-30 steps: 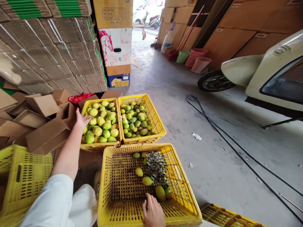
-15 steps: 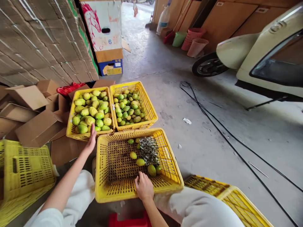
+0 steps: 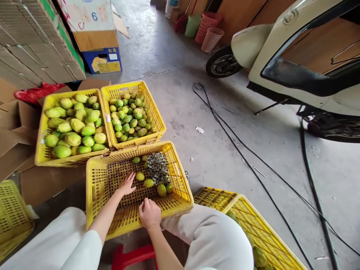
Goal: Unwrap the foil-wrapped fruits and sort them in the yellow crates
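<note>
A yellow plastic crate (image 3: 95, 180) sits on the floor in front of me, holding a few green-yellow fruits (image 3: 148, 183) and a crumpled silvery wad (image 3: 157, 167). My left hand (image 3: 127, 183) reaches into this crate with fingers spread, its tips next to a small fruit (image 3: 140, 176). My right hand (image 3: 149, 213) rests closed on the crate's floor near the front wall; what it holds is hidden. Behind stand a crate of large fruits (image 3: 42, 153) and a crate of smaller fruits (image 3: 157, 125).
Cardboard boxes (image 3: 17, 131) pile at the left. More yellow crates lie at the left edge (image 3: 12, 210) and the lower right (image 3: 253, 221). A cream scooter (image 3: 295, 48) and black cables (image 3: 242, 146) occupy the concrete floor at right. A red stool (image 3: 126, 257) is under me.
My left hand left the rim of the large-fruit crate and moved into the near crate beside a small fruit. The view tilted down and right; my right hand stayed near the crate's front.
</note>
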`<state>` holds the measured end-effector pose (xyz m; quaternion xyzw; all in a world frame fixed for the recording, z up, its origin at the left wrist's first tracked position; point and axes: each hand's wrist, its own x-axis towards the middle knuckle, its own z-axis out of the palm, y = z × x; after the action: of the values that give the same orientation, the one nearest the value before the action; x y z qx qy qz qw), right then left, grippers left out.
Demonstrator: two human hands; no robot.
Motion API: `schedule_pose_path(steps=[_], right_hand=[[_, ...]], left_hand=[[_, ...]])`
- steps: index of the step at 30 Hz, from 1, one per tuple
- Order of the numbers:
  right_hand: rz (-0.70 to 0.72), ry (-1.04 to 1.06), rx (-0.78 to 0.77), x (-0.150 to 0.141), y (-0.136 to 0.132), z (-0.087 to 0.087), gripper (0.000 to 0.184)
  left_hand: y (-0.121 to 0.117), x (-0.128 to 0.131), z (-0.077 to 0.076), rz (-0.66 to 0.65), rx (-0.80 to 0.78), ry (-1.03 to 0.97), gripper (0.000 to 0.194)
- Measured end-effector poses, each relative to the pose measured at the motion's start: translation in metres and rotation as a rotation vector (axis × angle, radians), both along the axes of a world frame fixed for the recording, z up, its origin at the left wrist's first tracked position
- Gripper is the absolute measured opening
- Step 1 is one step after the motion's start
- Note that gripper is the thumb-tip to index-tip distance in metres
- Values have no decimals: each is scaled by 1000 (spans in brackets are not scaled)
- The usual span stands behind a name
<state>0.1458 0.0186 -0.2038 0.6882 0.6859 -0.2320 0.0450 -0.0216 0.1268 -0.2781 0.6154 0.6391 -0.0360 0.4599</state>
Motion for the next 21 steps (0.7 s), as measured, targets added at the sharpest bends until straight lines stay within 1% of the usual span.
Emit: schedule_pose_path(steps=[2,5,7,9,12,15,18,21], right_hand=[[-3,0,26,1,-4,-6,14],[-7,4,54,1,-9,-13,12],[-9,11,62,0,-12,-15,10],[-12,21,71,-1,-13,-15,9],[-11,33,78,-2,-13,-15,8],[-18,37,69,-2,-13,-15,8],[-24,37,65,-2,-13,-15,8],[-21,42,91,-3,-13,-15,7]], left_hand=[[15,15,-15,-7,36,69,83],[44,28,-30,-9,103,174,79],[66,32,-37,-29,127,219,79],[86,33,-40,-70,125,241,82],[102,38,-44,-124,103,269,92],[100,47,-49,-155,65,302,101],[85,55,-54,-186,22,336,107],[68,55,-58,-234,-19,377,108]])
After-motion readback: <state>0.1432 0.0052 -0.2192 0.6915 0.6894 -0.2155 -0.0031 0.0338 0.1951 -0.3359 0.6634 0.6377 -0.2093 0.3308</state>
